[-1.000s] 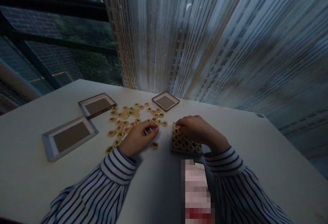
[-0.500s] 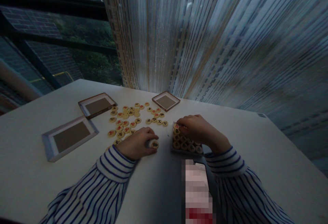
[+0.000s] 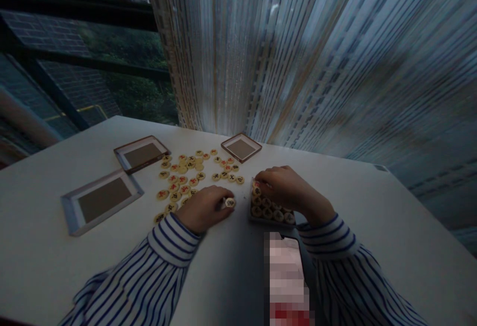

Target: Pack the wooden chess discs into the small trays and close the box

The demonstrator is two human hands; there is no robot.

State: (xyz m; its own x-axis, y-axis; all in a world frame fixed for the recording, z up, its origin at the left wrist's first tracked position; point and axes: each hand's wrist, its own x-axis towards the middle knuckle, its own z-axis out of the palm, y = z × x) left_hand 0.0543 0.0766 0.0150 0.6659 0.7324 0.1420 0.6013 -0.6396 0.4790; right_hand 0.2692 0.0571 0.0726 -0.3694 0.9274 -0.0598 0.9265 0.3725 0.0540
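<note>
Between the thumb and fingers of my left hand is a round Chinese chess piece with a black character, pinched just above the table and left of the box. My right hand reaches over the open box, its fingers curled down at the back left corner beside a red-marked piece. Whatever those fingers grip is hidden. Rows of black-marked pieces fill the visible front of the box. More loose pieces, red and black, lie scattered beyond my left hand, some face down.
A shallow open tray and a brown-rimmed lid lie on the left of the white table. Another lid is at the back. A phone, partly pixelated, lies near me. A string curtain hangs behind the table.
My left hand has moved slightly right and away from me, towards the box, with the chess piece tilted up in its fingers. My right hand has barely moved.
</note>
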